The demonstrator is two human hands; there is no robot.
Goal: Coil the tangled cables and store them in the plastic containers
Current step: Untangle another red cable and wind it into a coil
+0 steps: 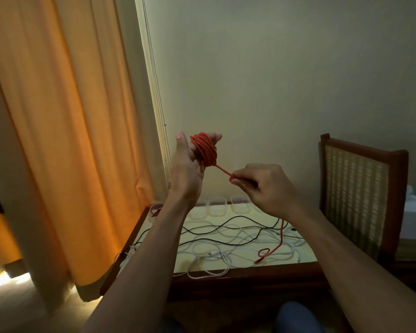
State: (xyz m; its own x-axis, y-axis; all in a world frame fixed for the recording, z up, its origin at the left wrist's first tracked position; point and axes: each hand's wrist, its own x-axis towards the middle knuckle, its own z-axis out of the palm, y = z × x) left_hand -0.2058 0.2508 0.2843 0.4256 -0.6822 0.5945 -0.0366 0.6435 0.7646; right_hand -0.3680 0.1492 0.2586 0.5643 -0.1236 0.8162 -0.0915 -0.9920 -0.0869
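A red cable [205, 150] is wound in several loops around the raised fingers of my left hand [186, 169], which is held up above the table with thumb and fingertips straight. My right hand [262, 186] pinches the same red cable a short way below the coil. The cable's free end [264, 252] hangs down onto the table [305, 257]. Tangled white and black cables [228, 239] lie spread over the tabletop. Several clear plastic containers [217, 206] stand in a row along the table's far edge, partly hidden by my arms.
An orange curtain [65, 140] hangs at the left. A wooden chair with a woven back [356, 198] stands right of the table. A plain wall is behind. Another red cable end [155, 211] lies at the table's far left corner.
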